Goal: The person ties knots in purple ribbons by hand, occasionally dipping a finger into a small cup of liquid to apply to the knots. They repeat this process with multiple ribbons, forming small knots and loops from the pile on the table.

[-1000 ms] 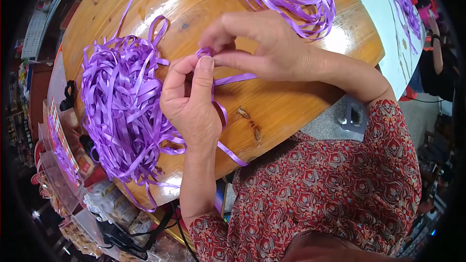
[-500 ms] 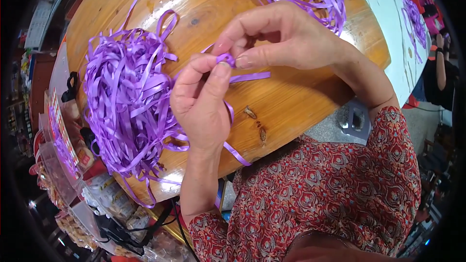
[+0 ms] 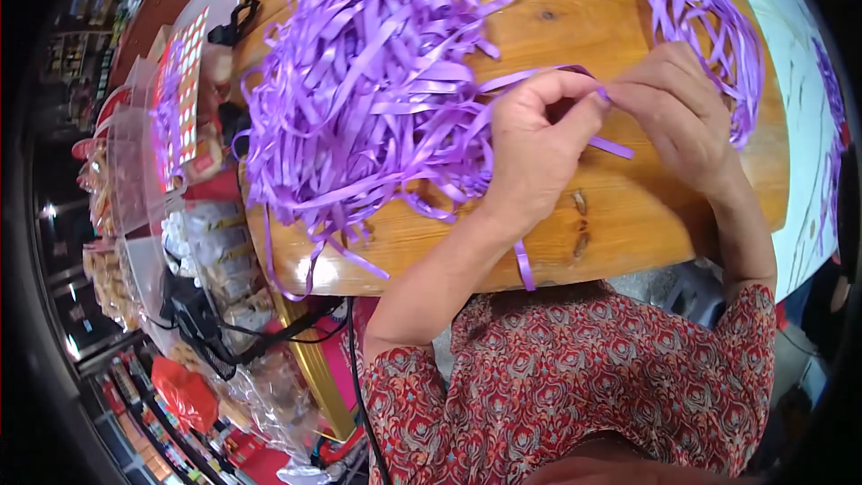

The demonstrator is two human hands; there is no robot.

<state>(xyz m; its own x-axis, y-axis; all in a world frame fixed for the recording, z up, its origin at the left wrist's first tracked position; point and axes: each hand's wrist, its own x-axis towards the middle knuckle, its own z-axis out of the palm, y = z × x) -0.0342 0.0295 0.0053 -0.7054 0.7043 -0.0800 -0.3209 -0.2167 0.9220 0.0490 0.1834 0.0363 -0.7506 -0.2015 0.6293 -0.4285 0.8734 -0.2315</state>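
Observation:
Above the wooden table (image 3: 539,247), my left hand (image 3: 548,139) pinches a purple ribbon (image 3: 613,148) between thumb and forefinger. Its loose ends stick out to the right of the hand and below the wrist. My right hand (image 3: 675,117) meets the left fingertips, its own fingers pinched together at the same small bit of ribbon. Just what the right fingertips grip is mostly hidden, but purple shows between the two hands. Left of my hands lies a big tangled heap of purple ribbons (image 3: 359,99).
A looser bundle of purple ribbons (image 3: 705,27) lies at the far right of the table. Beyond it stands a white marbled surface (image 3: 781,0) with more ribbon. To the left are clear plastic bins (image 3: 148,171) of packaged goods, a black cable (image 3: 355,368) and a red bag (image 3: 184,395).
The view has turned, so the table and heap sit further right. My right hand, earlier spread with thumb and fingers apart around a small purple loop, is now more closed at the left fingertips.

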